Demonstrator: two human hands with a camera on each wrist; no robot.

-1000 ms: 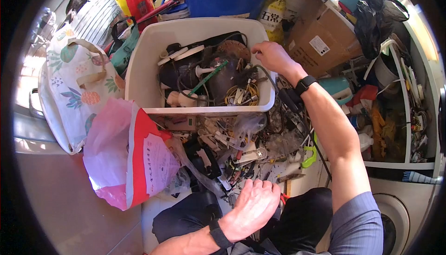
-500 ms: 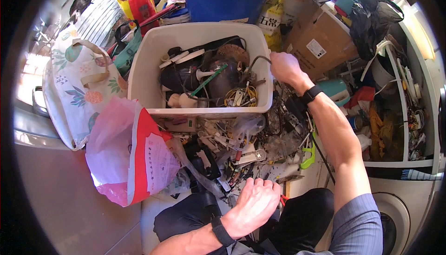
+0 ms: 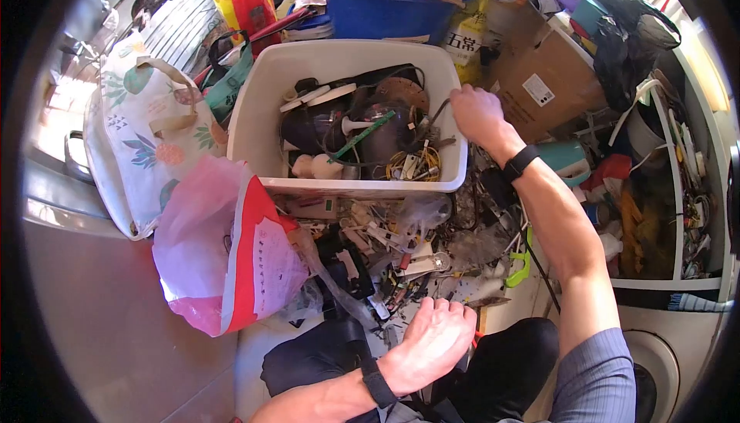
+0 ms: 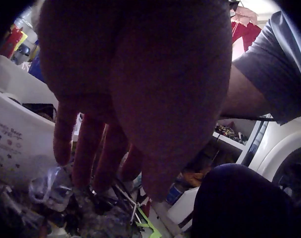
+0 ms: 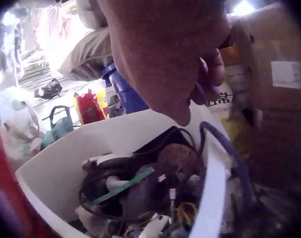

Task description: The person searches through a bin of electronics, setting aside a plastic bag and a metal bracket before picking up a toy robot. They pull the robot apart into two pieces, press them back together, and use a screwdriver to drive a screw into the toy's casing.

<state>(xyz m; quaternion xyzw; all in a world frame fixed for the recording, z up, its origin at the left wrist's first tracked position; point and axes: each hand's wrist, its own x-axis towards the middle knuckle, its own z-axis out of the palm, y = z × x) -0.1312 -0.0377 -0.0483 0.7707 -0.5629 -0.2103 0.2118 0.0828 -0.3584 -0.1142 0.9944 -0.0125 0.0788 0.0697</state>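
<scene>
My right hand is over the right rim of a white plastic bin, its fingers loosely bent. In the right wrist view a dark cable loops over that rim just below the thumb tip, and nothing shows between thumb and fingers. Inside the bin are a green strip, a coil of yellow wire, white round parts, a rusty brown disc and dark bulky parts. My left hand hangs palm down above my lap, holding nothing, its fingers loosely extended in the left wrist view.
Small scrap parts and a clear plastic bag cover the floor before the bin, with a bright green piece at right. A pink-and-red bag and a pineapple-print bag stand left. A cardboard box and shelf are right.
My right hand has moved from over the bin's inner right side outward to its rim, and the cable has shifted right with it. My left hand stays nearly still; the view has shifted slightly.
</scene>
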